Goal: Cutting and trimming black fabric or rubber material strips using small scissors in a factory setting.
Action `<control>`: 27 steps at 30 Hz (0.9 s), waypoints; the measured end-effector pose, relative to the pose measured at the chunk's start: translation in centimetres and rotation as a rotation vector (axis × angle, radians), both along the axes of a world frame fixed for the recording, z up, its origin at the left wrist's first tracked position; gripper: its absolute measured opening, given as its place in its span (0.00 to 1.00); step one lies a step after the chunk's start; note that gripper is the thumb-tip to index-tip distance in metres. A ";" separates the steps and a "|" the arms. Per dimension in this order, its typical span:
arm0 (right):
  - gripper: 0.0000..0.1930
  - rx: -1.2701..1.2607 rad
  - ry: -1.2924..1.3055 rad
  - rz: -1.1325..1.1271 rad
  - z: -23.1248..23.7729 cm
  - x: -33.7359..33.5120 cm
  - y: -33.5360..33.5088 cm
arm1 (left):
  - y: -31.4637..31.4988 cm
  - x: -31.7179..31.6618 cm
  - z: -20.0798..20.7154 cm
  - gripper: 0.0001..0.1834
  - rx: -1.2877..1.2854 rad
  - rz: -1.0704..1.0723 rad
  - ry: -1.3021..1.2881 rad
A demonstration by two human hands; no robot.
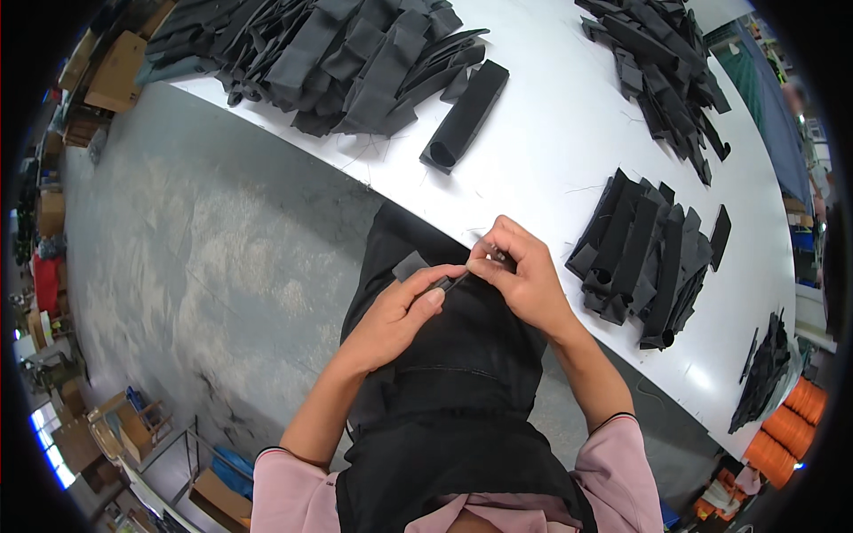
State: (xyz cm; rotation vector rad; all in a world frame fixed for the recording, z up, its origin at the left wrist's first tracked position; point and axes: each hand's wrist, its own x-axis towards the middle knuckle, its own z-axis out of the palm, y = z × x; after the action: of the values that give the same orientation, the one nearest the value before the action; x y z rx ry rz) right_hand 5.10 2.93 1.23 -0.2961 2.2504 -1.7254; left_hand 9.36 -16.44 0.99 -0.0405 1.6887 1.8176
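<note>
Above my lap, just off the table's edge, my left hand is closed on a small black fabric strip, with one end sticking up past the fingers. My right hand is pinched together at the strip's other end, its fingertips meeting those of the left. A small dark thing with a metallic glint shows inside the right hand's fingers; most of it is hidden, so its kind is unclear. On the table beyond lies a single folded black fabric strip, its end curled into a loop.
The white table runs diagonally past my front. A large heap of black strips covers its far left. A smaller pile of looped strips is at right, another heap farther back. Orange spools stand by the right end.
</note>
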 end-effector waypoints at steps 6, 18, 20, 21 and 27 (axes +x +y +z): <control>0.06 -1.094 -0.705 -0.230 -2.5 1.7 0.5 | 0.5 0.1 0.1 0.16 -0.216 0.009 0.391; 0.15 0.386 0.472 -0.415 -1.5 5.0 -0.4 | 1.4 0.2 0.7 0.16 -0.638 0.136 0.735; 0.14 0.395 0.513 -0.420 -1.6 4.7 -0.6 | 1.5 0.3 0.8 0.16 -0.667 0.124 0.763; 0.14 0.410 0.517 -0.419 -1.6 4.6 -0.6 | 1.6 0.4 0.8 0.16 -0.665 0.124 0.764; 0.11 0.334 0.433 -0.489 -1.5 5.2 -0.4 | 1.8 0.6 0.7 0.16 -0.786 0.136 0.853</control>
State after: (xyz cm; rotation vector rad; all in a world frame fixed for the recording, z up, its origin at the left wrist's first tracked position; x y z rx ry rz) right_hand 10.31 2.50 -0.31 -0.0435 3.0865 -1.5542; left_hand 9.91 -14.59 1.68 0.3364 2.9764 1.1800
